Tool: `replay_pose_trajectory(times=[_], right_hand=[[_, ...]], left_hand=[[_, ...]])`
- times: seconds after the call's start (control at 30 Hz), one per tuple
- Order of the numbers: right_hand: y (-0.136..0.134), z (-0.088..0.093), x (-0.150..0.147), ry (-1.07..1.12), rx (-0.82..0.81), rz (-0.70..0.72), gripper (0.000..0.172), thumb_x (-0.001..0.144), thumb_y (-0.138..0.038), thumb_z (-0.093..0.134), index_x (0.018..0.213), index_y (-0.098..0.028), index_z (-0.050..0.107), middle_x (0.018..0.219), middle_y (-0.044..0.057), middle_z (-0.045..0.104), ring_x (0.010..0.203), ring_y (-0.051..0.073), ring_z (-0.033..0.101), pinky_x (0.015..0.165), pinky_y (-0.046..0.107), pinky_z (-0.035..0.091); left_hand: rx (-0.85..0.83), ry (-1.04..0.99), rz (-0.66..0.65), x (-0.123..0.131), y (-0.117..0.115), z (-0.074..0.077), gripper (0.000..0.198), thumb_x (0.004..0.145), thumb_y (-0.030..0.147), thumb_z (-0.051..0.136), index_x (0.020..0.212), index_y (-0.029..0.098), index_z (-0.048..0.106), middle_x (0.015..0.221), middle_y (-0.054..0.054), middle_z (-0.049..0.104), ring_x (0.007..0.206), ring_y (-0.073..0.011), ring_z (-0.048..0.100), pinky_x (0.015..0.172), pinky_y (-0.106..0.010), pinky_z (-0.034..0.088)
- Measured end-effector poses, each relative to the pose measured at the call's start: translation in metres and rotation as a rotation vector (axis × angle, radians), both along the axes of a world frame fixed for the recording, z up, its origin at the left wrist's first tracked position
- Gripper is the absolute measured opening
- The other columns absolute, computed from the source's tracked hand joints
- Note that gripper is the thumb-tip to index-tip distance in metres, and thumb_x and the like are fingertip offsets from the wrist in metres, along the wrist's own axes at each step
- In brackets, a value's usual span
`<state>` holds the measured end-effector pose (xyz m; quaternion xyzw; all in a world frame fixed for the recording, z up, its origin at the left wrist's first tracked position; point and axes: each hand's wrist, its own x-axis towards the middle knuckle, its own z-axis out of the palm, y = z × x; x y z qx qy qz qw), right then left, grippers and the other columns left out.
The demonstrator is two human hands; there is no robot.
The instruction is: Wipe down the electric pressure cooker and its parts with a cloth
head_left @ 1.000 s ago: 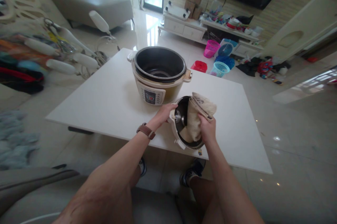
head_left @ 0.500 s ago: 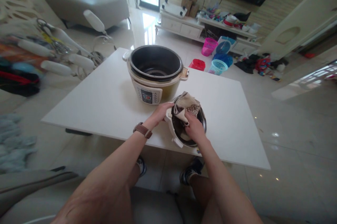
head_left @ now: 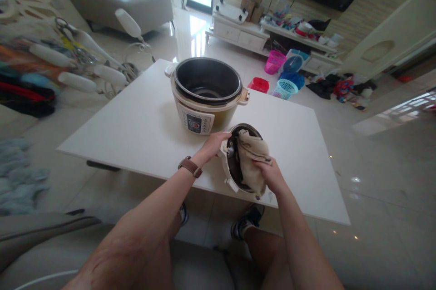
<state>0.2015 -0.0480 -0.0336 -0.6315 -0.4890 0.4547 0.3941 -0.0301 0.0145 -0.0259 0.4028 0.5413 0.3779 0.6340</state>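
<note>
A pressure cooker lid (head_left: 234,169) is tilted above the table's front edge, its dark inner side facing up toward me. My left hand (head_left: 215,145) grips its left rim, the thumb at the edge. A beige cloth (head_left: 254,156) lies across the right part of the inside, and my right hand (head_left: 271,174) is closed on its right edge. Behind the lid stands the electric pressure cooker (head_left: 195,123), open at the top, with a dark inner pot (head_left: 207,79) in it and a control panel facing me.
The white table (head_left: 136,140) carries the cooker and reaches out to both sides. Beyond it on the floor are a red basin (head_left: 259,85), a light blue basket (head_left: 285,89) and a pink basket (head_left: 274,62). A TV cabinet (head_left: 252,39) stands against the wall.
My right hand has moved right, from inside the lid toward its right rim. The cloth is now more spread out and covers the right side. My left hand keeps its grip.
</note>
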Motion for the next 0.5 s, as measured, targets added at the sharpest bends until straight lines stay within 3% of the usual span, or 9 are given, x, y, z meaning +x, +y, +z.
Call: replay_pose_trajectory(times=[0.1, 0.17, 0.23, 0.37, 0.5], right_hand=[[0.012, -0.001, 0.002, 0.212, 0.075, -0.343, 0.04, 0.065, -0.037, 0.08, 0.099, -0.017, 0.083, 0.101, 0.008, 0.084, 0.095, 0.031, 0.078, 0.083, 0.042, 0.063], [0.016, -0.008, -0.005, 0.241, 0.163, -0.477, 0.041, 0.065, -0.036, 0.081, 0.102, -0.017, 0.083, 0.105, 0.008, 0.084, 0.099, 0.029, 0.078, 0.087, 0.041, 0.063], [0.016, -0.018, -0.018, 0.226, 0.197, -0.488, 0.041, 0.067, -0.037, 0.083, 0.103, -0.018, 0.082, 0.108, 0.007, 0.084, 0.103, 0.028, 0.077, 0.094, 0.041, 0.061], [0.01, -0.034, -0.051, 0.273, 0.142, -0.383, 0.043, 0.069, -0.038, 0.084, 0.108, -0.02, 0.081, 0.113, 0.007, 0.084, 0.109, 0.028, 0.077, 0.101, 0.042, 0.06], [0.009, -0.033, -0.061, 0.345, 0.113, -0.396, 0.046, 0.068, -0.04, 0.083, 0.109, -0.02, 0.08, 0.116, 0.007, 0.083, 0.11, 0.028, 0.077, 0.102, 0.043, 0.06]], left_hand=[[-0.009, -0.001, -0.002, -0.001, 0.0, -0.001, 0.041, 0.085, 0.048, 0.064, 0.105, 0.016, 0.079, 0.094, -0.009, 0.079, 0.079, -0.024, 0.067, 0.054, -0.027, 0.044], [-0.004, 0.004, -0.004, -0.001, 0.0, -0.002, 0.041, 0.087, 0.048, 0.064, 0.106, 0.016, 0.079, 0.096, -0.01, 0.079, 0.08, -0.0239, 0.067, 0.054, -0.027, 0.044], [0.023, 0.001, -0.009, -0.002, 0.0, -0.004, 0.042, 0.087, 0.05, 0.064, 0.106, 0.016, 0.08, 0.099, -0.01, 0.08, 0.082, -0.0239, 0.068, 0.055, -0.027, 0.044], [0.066, -0.003, -0.005, -0.002, 0.001, -0.007, 0.046, 0.088, 0.055, 0.064, 0.104, 0.015, 0.081, 0.098, -0.011, 0.081, 0.085, -0.0255, 0.07, 0.058, -0.028, 0.046], [0.067, 0.011, 0.005, -0.002, 0.002, -0.009, 0.047, 0.09, 0.053, 0.063, 0.111, 0.016, 0.082, 0.105, -0.011, 0.082, 0.098, -0.0302, 0.072, 0.067, -0.033, 0.053]])
